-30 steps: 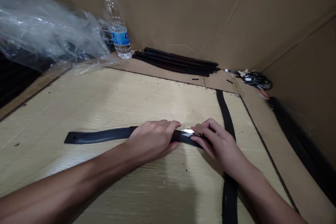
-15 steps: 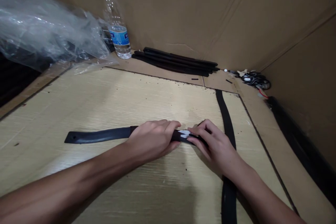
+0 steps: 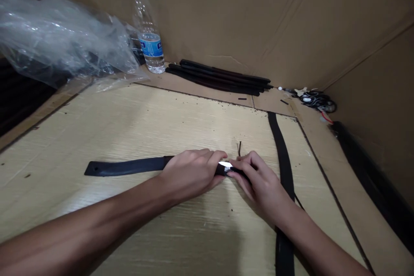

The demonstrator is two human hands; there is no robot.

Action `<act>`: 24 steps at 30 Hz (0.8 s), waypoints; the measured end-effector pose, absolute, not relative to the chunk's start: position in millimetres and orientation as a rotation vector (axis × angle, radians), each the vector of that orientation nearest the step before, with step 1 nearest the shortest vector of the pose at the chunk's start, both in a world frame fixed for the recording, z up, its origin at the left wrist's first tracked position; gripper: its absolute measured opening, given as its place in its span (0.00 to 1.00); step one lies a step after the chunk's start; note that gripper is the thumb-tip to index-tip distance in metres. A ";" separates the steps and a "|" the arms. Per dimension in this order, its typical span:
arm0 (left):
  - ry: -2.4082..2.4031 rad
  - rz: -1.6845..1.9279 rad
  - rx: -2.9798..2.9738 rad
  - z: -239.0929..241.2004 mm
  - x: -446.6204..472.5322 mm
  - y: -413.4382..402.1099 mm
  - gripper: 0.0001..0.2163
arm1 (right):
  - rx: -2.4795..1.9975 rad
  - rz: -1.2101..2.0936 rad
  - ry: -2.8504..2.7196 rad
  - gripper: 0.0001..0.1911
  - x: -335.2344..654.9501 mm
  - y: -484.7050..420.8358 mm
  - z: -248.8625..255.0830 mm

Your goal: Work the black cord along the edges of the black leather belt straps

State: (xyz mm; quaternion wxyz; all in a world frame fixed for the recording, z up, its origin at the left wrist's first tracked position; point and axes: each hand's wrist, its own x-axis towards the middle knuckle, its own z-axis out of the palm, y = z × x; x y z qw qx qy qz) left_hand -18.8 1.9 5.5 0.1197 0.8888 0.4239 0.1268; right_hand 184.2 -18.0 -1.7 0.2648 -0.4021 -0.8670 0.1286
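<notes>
A black strap (image 3: 126, 167), leather-like with a small hole at its flat left end, lies across the pale board. My left hand (image 3: 192, 170) is closed around its darker middle part and presses it down. My right hand (image 3: 255, 174) pinches small snips with shiny pointed blades (image 3: 225, 165). Their tips lie on the strap, just right of my left fingers. Dark thread ends (image 3: 239, 148) stick up behind my right fingers. The handles of the snips and the strap's right end are hidden by my right hand.
A long black band (image 3: 284, 155) runs under my right forearm. At the back stand a water bottle (image 3: 152, 47) and clear plastic wrap (image 3: 74, 39), beside stacked black strips (image 3: 216, 77). A tangle of cords (image 3: 318, 100) lies at the right corner. Cardboard walls (image 3: 242, 17) surround the board.
The blades show less of their length and sit nearer my left fingers. Thread ends now stand up behind my right hand. The whole view has shifted slightly.
</notes>
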 end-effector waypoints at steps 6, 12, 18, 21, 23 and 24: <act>1.243 0.352 2.591 6.0 -18.3 2.8 0.17 | -1.030 0.372 -2.347 0.14 185.9 -14.6 -3.2; 1.253 0.285 2.554 8.2 -18.9 3.0 0.18 | -1.011 0.374 -2.371 0.14 199.0 -9.3 0.6; 1.261 0.264 2.534 10.1 -18.5 3.0 0.18 | -0.948 0.404 -2.377 0.14 199.6 -9.3 2.4; 1.259 0.263 2.545 9.2 -18.3 3.1 0.17 | -0.943 0.388 -2.368 0.14 196.0 -10.3 1.1; 1.245 0.269 2.562 8.2 -18.4 2.9 0.16 | -0.942 0.371 -2.374 0.15 194.1 -11.1 -0.4; 1.241 0.274 2.570 7.8 -18.5 2.7 0.16 | -0.944 0.366 -2.375 0.16 193.4 -11.6 -1.3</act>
